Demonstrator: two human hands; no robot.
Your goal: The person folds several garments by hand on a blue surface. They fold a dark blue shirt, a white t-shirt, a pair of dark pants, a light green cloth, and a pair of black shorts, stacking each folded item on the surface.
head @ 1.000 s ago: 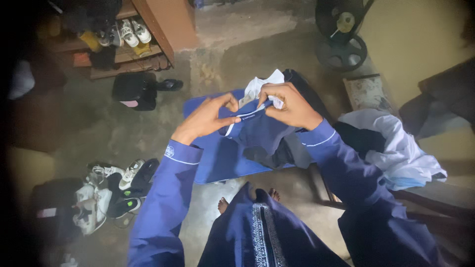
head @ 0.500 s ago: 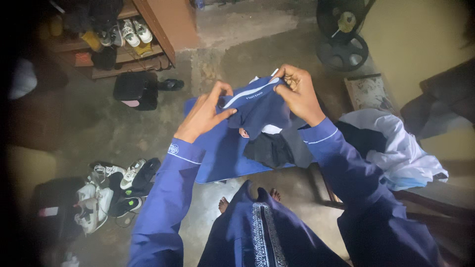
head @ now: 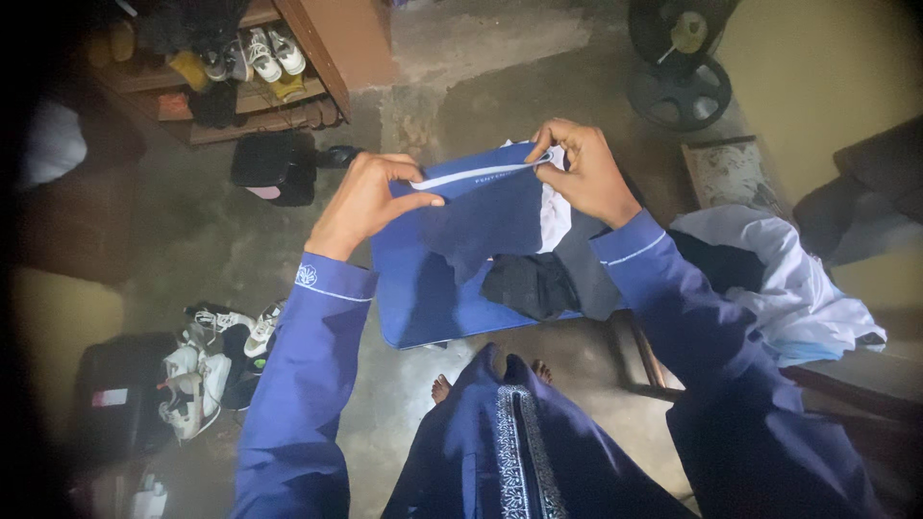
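I hold up a dark blue garment (head: 481, 216) with a white stripe along its top edge. My left hand (head: 370, 197) pinches the left end of that edge, and my right hand (head: 582, 168) pinches the right end, stretching it taut between them. A bit of white cloth (head: 555, 213) shows behind the garment by my right hand. Below lies a blue mat (head: 423, 288) on the floor with dark folded clothes (head: 529, 284) on it. Both my arms wear blue sleeves with a thin white cuff line.
A pile of white and pale blue clothes (head: 788, 279) lies at the right on a bench. Shoes sit on a wooden rack (head: 260, 67) at the top left, more shoes (head: 207, 356) at the left. Weight plates (head: 678, 86) lie at the top right.
I raised the garment off the pile and pulled my hands apart, so its striped edge is now stretched straight between them.
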